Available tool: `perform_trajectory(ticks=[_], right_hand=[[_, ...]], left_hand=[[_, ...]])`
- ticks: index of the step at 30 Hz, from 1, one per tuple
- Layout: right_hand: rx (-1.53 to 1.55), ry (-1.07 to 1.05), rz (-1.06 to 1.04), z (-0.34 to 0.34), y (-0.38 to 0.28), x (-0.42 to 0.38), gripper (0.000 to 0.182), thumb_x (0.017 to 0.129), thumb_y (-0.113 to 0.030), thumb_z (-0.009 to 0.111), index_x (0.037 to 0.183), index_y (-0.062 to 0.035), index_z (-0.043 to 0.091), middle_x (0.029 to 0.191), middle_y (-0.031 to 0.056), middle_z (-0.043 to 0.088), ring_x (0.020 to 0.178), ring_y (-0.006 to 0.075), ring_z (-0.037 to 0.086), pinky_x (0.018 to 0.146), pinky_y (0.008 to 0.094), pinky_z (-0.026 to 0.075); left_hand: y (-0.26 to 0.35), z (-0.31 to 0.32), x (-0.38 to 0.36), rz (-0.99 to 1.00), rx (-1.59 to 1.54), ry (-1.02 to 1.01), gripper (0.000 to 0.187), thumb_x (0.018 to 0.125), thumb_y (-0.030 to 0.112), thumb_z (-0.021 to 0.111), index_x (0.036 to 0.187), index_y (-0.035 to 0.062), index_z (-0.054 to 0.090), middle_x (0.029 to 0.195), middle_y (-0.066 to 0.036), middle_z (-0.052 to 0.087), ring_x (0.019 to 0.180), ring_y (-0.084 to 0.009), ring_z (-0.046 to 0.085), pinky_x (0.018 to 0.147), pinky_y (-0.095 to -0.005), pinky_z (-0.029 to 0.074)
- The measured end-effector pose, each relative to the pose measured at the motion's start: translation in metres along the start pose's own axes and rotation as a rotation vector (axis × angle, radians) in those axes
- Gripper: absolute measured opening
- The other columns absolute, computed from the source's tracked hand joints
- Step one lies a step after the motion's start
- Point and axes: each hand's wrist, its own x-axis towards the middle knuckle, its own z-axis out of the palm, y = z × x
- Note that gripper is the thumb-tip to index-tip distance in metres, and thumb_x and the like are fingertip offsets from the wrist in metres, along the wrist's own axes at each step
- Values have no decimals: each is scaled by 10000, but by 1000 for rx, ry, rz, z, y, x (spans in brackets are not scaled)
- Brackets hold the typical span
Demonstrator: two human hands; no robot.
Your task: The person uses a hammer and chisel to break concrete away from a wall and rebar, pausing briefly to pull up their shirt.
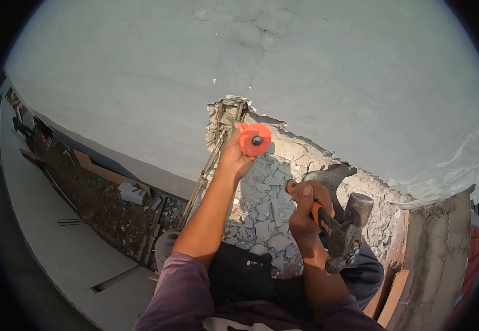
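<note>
My left hand (236,156) is closed round a chisel with a round orange hand guard (250,132); its dark struck end points up at me. Its tip is hidden behind the guard and hand, near the broken edge of the grey wall (140,99). To the right, my right hand (310,209) grips the orange and black handle of a hammer (345,234), whose heavy, worn metal head is held up over my right knee. Exposed rods (220,118) stand in the chipped gap above my left hand.
Broken rubble (264,209) lies below the gap, between my hands and legs. A concrete column (430,259) and wooden boards (395,292) are at the right. Far below on the left is a dirt strip (90,193) with planks and debris.
</note>
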Motion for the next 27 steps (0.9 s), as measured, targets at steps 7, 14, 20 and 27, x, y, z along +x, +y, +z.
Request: perform_trajectory(ticks=[7,14,20,27], right_hand=[[-186,-293,385,1,21,-33,310,861,-221,733,762,54,629,563,87,563,523,135,483,513,350,400],[-154,-180,415,-35,-10,-72,281,890,-225,738,864,50,684,625,52,619,596,84,504,549,297,421],[-18,-41,341,-55,-1,-89,195,880,-133,732,947,43,685,738,39,661,676,103,539,626,308,457],[-29,-46,495,-57,18,-111,244,884,-190,725,975,34,695,817,101,715,741,129,614,684,330,492]], left_hand=[[2,-23,-6,-51,120,75,223,1015,291,581,1042,69,582,888,-47,622,776,-171,647,694,-354,594],[-11,-23,-37,-67,444,195,179,966,187,602,1035,30,554,865,-85,605,723,-195,630,659,-372,578],[-45,-13,-59,-54,417,189,186,961,196,587,1047,35,549,900,-98,616,771,-199,637,702,-373,577],[-39,-48,-42,-93,492,172,131,950,128,598,1027,27,565,862,-50,604,759,-160,624,741,-335,559]])
